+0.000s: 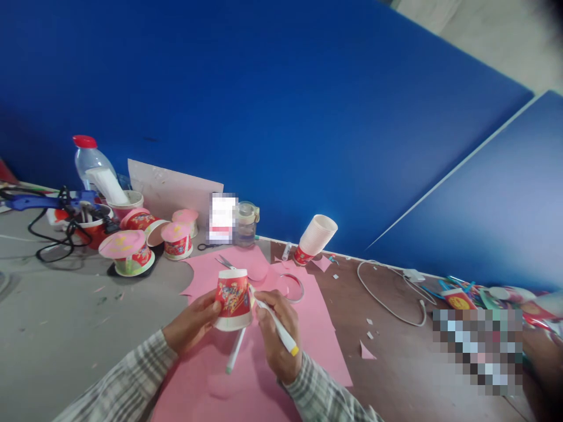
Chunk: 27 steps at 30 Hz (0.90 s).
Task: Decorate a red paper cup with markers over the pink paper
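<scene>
The left hand (193,319) comes in at about 8 o'clock of the red cup (233,300), its fingers grasping the side, and the cup is held upside down, narrow end up, above the pink paper (316,343) on the surface (396,375). The right hand (281,331), at 4 o'clock, has its fingers closed round a white marker (281,333), yellow end back toward the wrist and front end pointing at the cup's right side; whether the tip touches, I cannot tell. A second pen (234,354) lies on the paper at 6 o'clock, partly behind the cup. Just beyond the cup at 12 o'clock are the scissors (226,262), with a clear jar (246,228) farther out in that direction. A ring (302,288) lies on the paper near 3 o'clock, and a tilted cup stack (317,237) is near 2. Toward 10 o'clock are a pink-topped cup (139,258) and, farther off, a blue tool (37,203) with a black cord. A white cable (387,308) curls well apart toward 3 o'clock. A blue partition (264,117) rises behind.
</scene>
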Available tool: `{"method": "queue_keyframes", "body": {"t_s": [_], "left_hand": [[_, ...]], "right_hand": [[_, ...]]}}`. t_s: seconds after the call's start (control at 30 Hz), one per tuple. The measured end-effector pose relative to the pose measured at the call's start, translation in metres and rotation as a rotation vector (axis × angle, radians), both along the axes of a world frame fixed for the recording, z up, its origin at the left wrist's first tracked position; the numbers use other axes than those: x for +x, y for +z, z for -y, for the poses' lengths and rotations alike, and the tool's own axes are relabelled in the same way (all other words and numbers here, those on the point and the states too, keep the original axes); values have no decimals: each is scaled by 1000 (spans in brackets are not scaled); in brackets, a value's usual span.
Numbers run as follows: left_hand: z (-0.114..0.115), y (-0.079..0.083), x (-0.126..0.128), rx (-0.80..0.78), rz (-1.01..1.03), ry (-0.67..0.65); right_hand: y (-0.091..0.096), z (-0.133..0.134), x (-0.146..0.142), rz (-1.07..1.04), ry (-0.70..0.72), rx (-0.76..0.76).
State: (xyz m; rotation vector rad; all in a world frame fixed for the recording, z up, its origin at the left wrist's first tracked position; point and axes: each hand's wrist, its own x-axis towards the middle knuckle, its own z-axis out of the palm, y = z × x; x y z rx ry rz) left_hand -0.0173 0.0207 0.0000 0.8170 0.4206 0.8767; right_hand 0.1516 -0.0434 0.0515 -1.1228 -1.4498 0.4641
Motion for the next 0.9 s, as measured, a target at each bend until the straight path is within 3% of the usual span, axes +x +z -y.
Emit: {"method": "queue_keyframes", "body": {"t_s": [0.27,0.9], "left_hand": [[-1,1,0,-40,-57,114],[-2,3,2,-17,-17,147]], "right_hand": [[-1,3,-3,16,9,9],[-7,12,-9,115,60,-2]]}}
